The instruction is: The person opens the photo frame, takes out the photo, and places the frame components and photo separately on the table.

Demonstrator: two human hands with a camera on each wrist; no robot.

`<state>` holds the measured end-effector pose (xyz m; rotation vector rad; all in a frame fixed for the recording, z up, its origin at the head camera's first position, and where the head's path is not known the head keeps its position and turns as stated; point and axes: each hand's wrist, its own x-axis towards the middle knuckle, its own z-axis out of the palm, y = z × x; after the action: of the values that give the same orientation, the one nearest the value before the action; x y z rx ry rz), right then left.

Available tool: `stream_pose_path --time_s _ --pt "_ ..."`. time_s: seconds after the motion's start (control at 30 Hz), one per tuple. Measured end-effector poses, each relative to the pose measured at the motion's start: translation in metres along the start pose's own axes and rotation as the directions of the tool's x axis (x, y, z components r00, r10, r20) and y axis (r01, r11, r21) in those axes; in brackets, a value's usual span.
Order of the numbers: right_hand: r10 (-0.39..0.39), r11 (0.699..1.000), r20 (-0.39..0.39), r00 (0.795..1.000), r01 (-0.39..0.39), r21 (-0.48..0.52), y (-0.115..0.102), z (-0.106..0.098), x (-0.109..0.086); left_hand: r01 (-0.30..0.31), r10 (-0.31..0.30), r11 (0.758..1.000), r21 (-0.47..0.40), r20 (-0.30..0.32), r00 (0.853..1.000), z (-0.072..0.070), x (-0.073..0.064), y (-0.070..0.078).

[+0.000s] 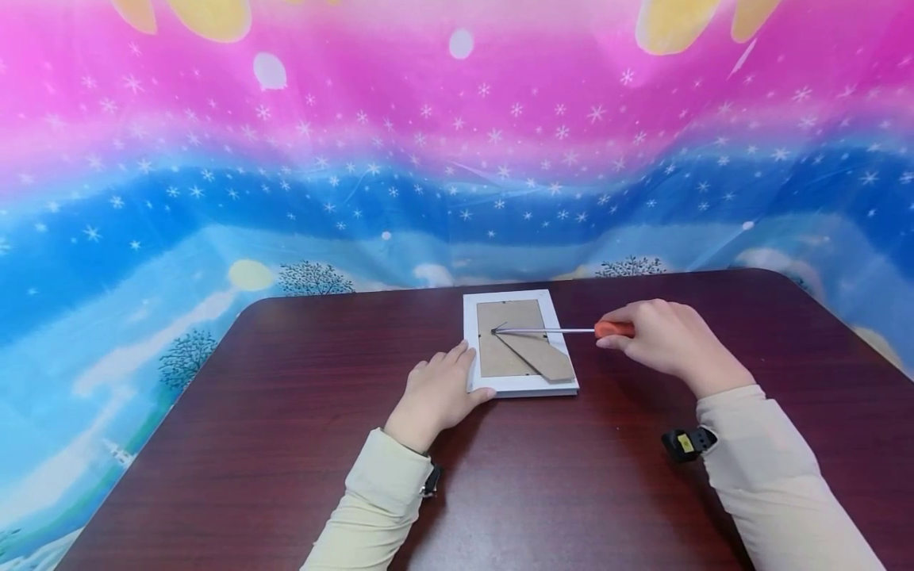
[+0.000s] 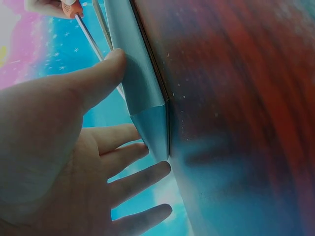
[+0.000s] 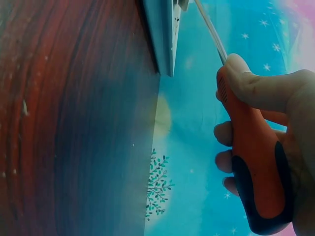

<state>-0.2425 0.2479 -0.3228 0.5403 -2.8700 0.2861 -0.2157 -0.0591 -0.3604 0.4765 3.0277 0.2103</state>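
Observation:
A white picture frame lies face down on the table, its brown backing board and fold-out stand facing up. My left hand rests at the frame's near left corner. Its thumb touches the near edge and its other fingers lie fairly straight along the left side. With my right hand I grip a screwdriver by its orange and black handle. The metal shaft reaches left across the backing, its tip at a small dark fastener on the board's left edge.
The dark reddish wooden table has rounded far corners. Behind it hangs a pink and blue cloth printed with snowflakes and trees. A black strap with a small device is on my right wrist.

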Motion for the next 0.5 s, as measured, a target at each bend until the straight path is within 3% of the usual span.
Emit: stream_pose_path --time_s 0.5 --pt "-0.013 1.0 0.02 1.0 0.013 0.007 -0.0089 0.0071 0.0016 -0.004 0.004 1.0 -0.01 -0.008 1.0 0.0001 -0.0012 0.0004"
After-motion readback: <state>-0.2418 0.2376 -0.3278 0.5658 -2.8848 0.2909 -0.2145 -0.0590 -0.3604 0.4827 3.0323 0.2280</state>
